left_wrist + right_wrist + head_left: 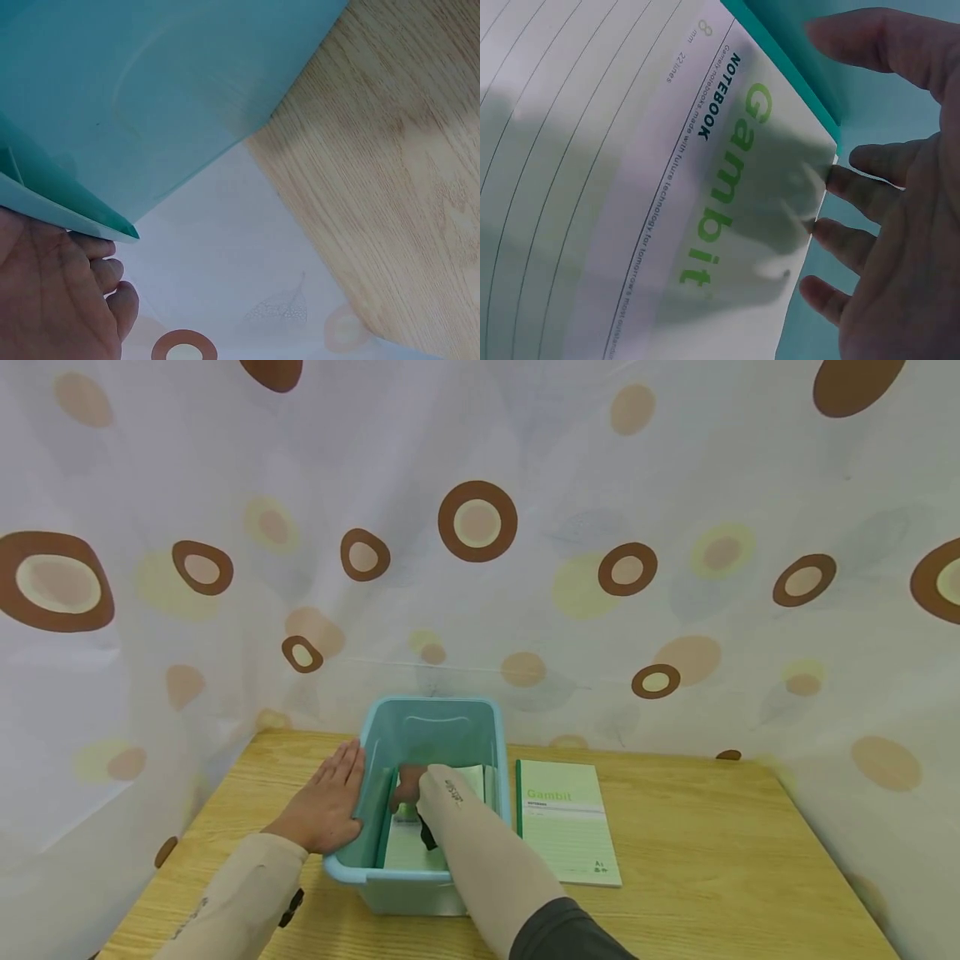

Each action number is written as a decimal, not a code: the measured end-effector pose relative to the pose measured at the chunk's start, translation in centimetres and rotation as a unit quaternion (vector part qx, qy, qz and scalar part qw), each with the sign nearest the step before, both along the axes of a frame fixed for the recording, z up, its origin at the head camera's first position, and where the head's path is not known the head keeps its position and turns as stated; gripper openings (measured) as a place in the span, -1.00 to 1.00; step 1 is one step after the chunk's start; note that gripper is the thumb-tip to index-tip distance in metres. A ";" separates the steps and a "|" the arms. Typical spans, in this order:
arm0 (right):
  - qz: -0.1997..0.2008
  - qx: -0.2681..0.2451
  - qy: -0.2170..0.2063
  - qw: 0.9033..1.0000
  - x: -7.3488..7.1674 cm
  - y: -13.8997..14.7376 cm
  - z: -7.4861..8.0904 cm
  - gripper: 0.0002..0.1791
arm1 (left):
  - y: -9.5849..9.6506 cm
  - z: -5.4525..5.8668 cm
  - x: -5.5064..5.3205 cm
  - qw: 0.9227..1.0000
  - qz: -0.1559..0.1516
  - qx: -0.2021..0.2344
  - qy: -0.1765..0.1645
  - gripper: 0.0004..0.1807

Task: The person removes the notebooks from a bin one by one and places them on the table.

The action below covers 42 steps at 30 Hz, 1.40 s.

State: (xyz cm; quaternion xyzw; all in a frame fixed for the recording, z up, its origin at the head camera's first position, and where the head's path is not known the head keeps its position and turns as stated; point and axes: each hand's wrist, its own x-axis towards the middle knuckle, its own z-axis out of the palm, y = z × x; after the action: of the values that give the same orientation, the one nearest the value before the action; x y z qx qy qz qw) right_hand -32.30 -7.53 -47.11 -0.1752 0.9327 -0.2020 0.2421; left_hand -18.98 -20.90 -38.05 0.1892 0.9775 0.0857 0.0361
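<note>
A blue plastic bin (438, 727) stands on the wooden table. My left hand (326, 797) rests along its left rim with straight fingers; in the left wrist view the palm (52, 292) lies against the rim. Inside the bin lies a pale green notebook (411, 853) with a darker green spine and "Gambit" on its cover. My right hand (408, 783) reaches down into the bin at the notebook's far end. In the right wrist view, fingertips (840, 232) are right at the notebook's top edge (780, 322), while the thumb (855, 37) is spread away near the spine.
A second Gambit notebook (566, 831) lies flat on the table, just right of the bin. Bare wood (712, 852) extends to the right. A white curtain with brown and yellow circles (477, 521) hangs behind the table and along both sides.
</note>
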 end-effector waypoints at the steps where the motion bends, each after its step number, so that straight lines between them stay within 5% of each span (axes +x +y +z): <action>1: -0.002 0.010 -0.004 1.000 0.2 0.1 0.3 -0.23 | 0.0 0.0 0.0 1.000 0.000 0.000 -0.001 -0.13; 5: -0.007 0.037 -0.006 0.999 0.6 0.3 0.7 -0.18 | 0.0 -0.1 0.0 1.000 0.002 -0.003 -0.006 -0.13; 15: -0.002 0.091 0.122 0.988 -0.3 0.0 -0.9 -0.29 | 0.1 -0.1 -0.1 1.000 0.004 -0.005 -0.004 -0.14; 27: -0.004 0.017 0.112 0.994 0.4 0.4 0.8 -0.30 | 0.0 -0.1 0.0 1.000 -0.002 0.005 0.001 -0.14; 42: 0.016 0.042 0.160 0.986 0.0 0.0 1.1 -0.35 | 0.0 0.2 0.0 1.000 -0.003 -0.002 -0.007 -0.14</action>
State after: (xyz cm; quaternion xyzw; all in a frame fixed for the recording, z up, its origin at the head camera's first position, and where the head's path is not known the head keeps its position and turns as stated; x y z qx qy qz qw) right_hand -32.30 -7.56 -46.02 -0.2101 0.9641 -0.1279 0.1003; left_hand -18.98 -20.88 -37.86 0.1919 0.9767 0.0854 0.0435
